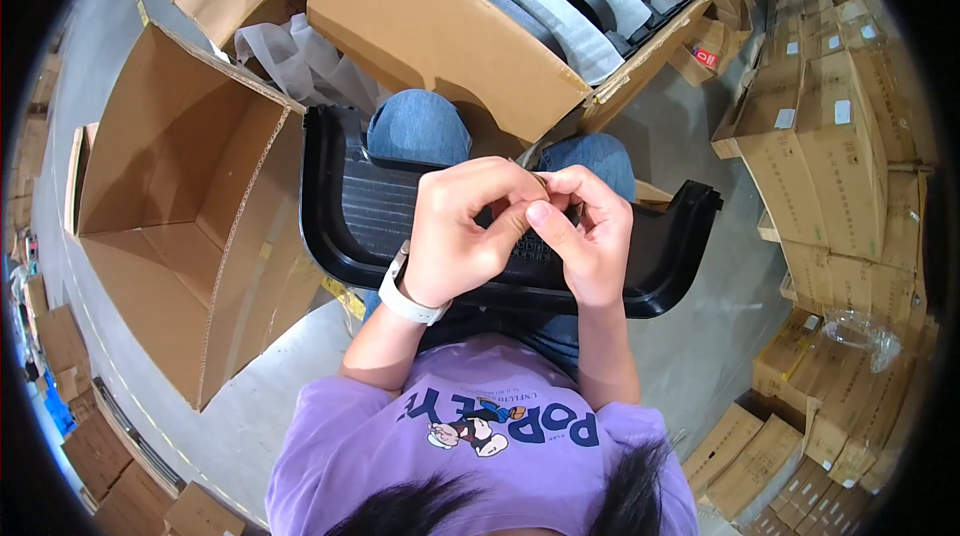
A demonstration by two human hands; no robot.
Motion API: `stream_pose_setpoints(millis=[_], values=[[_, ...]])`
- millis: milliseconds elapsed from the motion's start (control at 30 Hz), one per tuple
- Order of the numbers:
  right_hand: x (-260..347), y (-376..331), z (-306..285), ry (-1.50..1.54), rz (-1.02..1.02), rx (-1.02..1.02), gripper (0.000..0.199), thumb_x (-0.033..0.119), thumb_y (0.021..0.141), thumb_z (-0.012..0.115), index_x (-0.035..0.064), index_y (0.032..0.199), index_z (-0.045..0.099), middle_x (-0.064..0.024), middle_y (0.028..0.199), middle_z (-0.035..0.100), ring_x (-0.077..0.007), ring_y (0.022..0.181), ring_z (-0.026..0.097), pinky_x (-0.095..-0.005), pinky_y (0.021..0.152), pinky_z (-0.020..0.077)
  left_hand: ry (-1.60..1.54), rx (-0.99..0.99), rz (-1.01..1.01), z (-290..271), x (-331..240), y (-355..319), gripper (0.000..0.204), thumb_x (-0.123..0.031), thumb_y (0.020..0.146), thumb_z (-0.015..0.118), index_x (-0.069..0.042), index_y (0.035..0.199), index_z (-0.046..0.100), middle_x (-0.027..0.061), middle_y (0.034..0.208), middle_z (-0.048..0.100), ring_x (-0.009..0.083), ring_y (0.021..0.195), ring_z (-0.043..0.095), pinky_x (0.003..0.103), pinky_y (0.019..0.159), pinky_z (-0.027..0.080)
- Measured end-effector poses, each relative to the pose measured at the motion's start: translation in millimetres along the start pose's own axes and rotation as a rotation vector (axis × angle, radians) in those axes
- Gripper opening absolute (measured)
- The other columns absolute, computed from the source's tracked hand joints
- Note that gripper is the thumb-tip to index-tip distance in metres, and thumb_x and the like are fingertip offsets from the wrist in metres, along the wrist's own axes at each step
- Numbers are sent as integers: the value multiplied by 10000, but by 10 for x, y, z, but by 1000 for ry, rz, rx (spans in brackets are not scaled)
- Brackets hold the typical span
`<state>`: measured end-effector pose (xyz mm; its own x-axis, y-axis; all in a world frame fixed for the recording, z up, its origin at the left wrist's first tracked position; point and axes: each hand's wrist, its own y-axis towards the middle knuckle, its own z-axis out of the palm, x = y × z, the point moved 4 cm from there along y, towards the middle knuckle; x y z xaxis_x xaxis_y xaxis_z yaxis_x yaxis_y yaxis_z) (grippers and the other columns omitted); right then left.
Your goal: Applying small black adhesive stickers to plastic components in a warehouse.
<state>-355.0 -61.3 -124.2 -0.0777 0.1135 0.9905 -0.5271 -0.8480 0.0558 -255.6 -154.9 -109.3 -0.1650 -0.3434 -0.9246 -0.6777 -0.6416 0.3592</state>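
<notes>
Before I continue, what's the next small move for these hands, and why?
I'd probably ease the left hand slightly away from the right hand: their fingers meet above the black plastic part, hiding whatever they may hold, so a small gap might reveal it.

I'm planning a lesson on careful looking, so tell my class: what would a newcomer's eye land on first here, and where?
First, probably, the left hand and right hand, close together mid-picture over a broad black moulded part; whatever is between the fingertips is too small to tell. Next, perhaps, the gaping cardboard box at left, and the carton at the top holding black pieces with whitish sheets.
</notes>
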Motion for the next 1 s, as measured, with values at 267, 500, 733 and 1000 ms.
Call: stream_pose_setpoints(millis=[267, 500, 733, 1000], values=[[-14, -48, -104, -46, 6, -55, 157, 73, 848, 643, -45, 951, 632, 23, 702, 570, -5, 606, 453, -152, 523, 342, -80, 40, -89, 55, 48, -14, 51, 44, 739, 635, 6, 759, 608, 56, 672, 608, 103, 587, 573, 226, 544, 451], [100, 15, -166, -18, 14, -142, 96, 72, 863, 617, -22, 874, 636, 38, 677, 548, -2, 602, 443, -160, 520, 344, -300, 97, -177, 155, 57, 72, 27, 14, 774, 616, 18, 773, 589, 47, 712, 613, 80, 656, 570, 219, 618, 467], [116, -103, -141, -563, -405, -266, 35, 33, 814, 620, 2, 829, 626, -111, 692, 611, -137, 556, 590, -270, 535, 466, -145, 7, -125, 190, 104, -17, 97, -82, 799, 660, -1, 795, 607, 43, 707, 629, 74, 637, 572, 225, 596, 468], [411, -231, 33, -766, -585, -203, 78, 17, 786, 649, -3, 858, 627, -118, 699, 630, -199, 521, 622, -274, 472, 488, -285, 45, -178, 126, 38, -123, 148, -120, 816, 667, 22, 817, 626, 37, 704, 635, 61, 640, 562, 214, 596, 458]])
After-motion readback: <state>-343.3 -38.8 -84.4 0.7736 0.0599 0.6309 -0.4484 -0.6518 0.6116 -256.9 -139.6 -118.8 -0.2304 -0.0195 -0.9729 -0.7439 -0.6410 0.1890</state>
